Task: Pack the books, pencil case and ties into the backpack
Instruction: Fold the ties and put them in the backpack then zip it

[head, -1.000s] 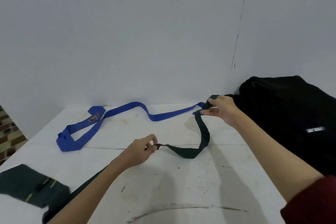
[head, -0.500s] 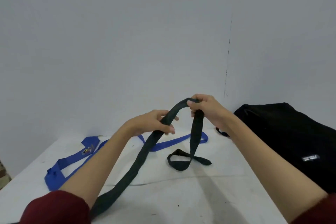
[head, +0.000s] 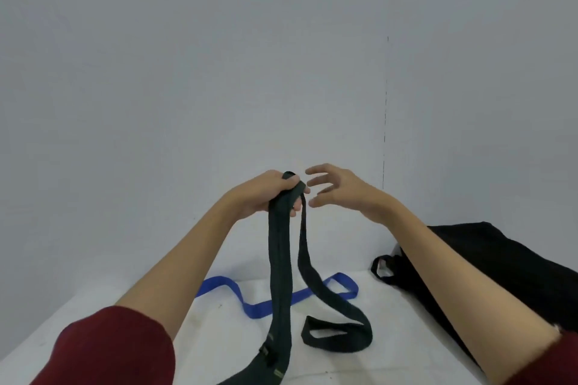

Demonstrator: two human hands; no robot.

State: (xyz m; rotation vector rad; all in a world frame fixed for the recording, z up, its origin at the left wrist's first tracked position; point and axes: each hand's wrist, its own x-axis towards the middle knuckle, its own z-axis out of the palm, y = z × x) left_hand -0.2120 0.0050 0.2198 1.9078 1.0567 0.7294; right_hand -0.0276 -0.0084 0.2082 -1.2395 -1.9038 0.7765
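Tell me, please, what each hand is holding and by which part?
The left hand grips the dark tie at its fold, both lengths hanging; the right hand holds nothing.

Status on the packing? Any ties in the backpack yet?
No tie is packed. Left hand grips the dark tie folded over, lifted; right hand is open beside it. Blue tie lies on the table; backpack waits. Books, pencil case unseen.

backpack [head: 488,262] cropped right, dark tie [head: 279,275] cropped below

Both arms reaching forward, hands raised.
The left hand [head: 269,194] is gripping; the right hand [head: 339,189] is hovering beside it, fingers spread.
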